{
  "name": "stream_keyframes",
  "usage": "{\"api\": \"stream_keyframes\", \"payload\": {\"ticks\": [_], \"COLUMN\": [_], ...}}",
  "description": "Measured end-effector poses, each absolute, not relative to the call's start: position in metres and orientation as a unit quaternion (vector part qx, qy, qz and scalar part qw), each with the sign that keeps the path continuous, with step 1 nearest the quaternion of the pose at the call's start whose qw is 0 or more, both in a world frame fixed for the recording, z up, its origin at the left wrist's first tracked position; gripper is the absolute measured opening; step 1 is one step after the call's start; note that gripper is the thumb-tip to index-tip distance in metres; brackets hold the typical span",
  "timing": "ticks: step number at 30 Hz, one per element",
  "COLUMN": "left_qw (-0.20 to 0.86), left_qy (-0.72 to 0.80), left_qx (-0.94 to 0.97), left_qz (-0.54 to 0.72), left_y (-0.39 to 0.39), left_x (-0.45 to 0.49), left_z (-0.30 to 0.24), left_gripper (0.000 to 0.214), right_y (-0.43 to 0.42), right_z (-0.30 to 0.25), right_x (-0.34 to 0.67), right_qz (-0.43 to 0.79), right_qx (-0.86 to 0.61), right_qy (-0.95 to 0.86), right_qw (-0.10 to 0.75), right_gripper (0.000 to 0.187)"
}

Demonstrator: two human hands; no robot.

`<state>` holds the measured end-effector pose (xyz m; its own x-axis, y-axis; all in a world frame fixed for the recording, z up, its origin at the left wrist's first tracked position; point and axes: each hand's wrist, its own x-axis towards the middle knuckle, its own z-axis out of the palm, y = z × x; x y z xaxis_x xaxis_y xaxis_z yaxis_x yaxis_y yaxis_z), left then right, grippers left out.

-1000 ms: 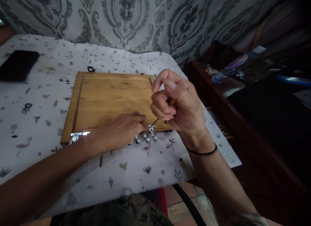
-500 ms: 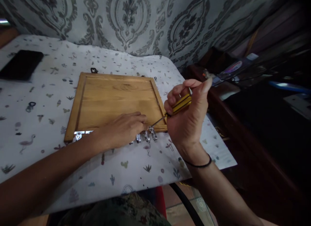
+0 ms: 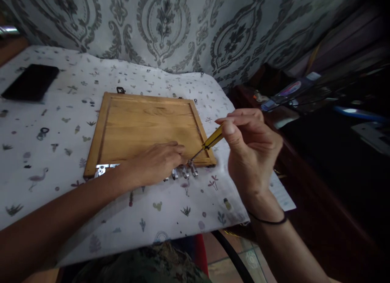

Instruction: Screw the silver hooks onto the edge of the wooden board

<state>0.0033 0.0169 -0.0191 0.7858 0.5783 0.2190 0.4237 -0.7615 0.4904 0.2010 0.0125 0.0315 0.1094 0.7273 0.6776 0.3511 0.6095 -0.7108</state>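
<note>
My right hand (image 3: 252, 149) pinches the end of a yellow-handled screwdriver (image 3: 212, 138) between thumb and fingers. Its thin shaft slants down and left, the tip at the right end of a metal strip with rings (image 3: 108, 166). That strip runs along the near edge of a framed wooden panel (image 3: 146, 128). Over the strip's middle lies my left hand (image 3: 160, 161), fingers bent and close together near the screwdriver tip, pressing on the strip. What its fingertips grip is partly hidden. Several silvery rings (image 3: 185, 171) stick out below the panel's edge.
A black phone (image 3: 32, 82) lies at the table's far left. Small dark metal pieces (image 3: 121, 90) show at the panel's back edge. A patterned cloth (image 3: 189, 210) covers the table. At right stands dark furniture with a plastic packet (image 3: 286, 92) and a blue object (image 3: 361, 113).
My right hand has shifted right, from a wrap around the screwdriver handle to a fingertip pinch at its end. My left hand stays on the strip. The view has moved slightly.
</note>
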Motion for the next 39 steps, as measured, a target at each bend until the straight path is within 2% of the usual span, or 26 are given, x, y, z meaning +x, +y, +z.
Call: {"api": "stream_keyframes", "payload": {"ticks": [3,5,11,16,20,22,27,31,39], "left_qw": [0.214,0.214,0.212,0.206,0.210,0.210,0.210,0.203,0.214], "left_qy": [0.274,0.273,0.268,0.279,0.276,0.278,0.270,0.269,0.269], "left_qx": [0.923,0.924,0.925,0.924,0.927,0.927,0.927,0.928,0.924], "left_qz": [0.166,0.162,0.167,0.158,0.146,0.141,0.156,0.162,0.168], "left_y": [0.018,0.019,0.019,0.018,0.018,0.019,0.018,0.019,0.020], "left_x": [0.003,0.002,0.002,0.003,0.003,0.003,0.002,0.003,0.002], "left_z": [-0.021,-0.021,-0.022,-0.020,-0.017,-0.016,-0.018,-0.021,-0.022], "left_gripper": [0.026,0.026,0.028,0.028,0.029,0.028,0.026,0.028,0.029], "right_y": [0.002,-0.003,-0.006,-0.006,-0.011,-0.013,-0.014,-0.011,-0.016], "right_z": [0.046,0.053,0.054,0.055,0.062,0.065,0.062,0.057,0.058], "right_x": [0.212,0.215,0.209,0.206,0.211,0.214,0.214,0.211,0.215], "right_qz": [0.186,0.231,0.283,0.315,0.309,0.306,0.331,0.323,0.317], "right_qx": [-0.459,-0.470,-0.444,-0.434,-0.454,-0.462,-0.453,-0.446,-0.467], "right_qy": [-0.684,-0.680,-0.658,-0.623,-0.640,-0.650,-0.656,-0.649,-0.639], "right_qw": [0.536,0.514,0.538,0.569,0.538,0.520,0.504,0.526,0.523], "right_gripper": [0.018,0.020,0.017,0.035,0.016,0.014,0.027,0.039,0.014]}}
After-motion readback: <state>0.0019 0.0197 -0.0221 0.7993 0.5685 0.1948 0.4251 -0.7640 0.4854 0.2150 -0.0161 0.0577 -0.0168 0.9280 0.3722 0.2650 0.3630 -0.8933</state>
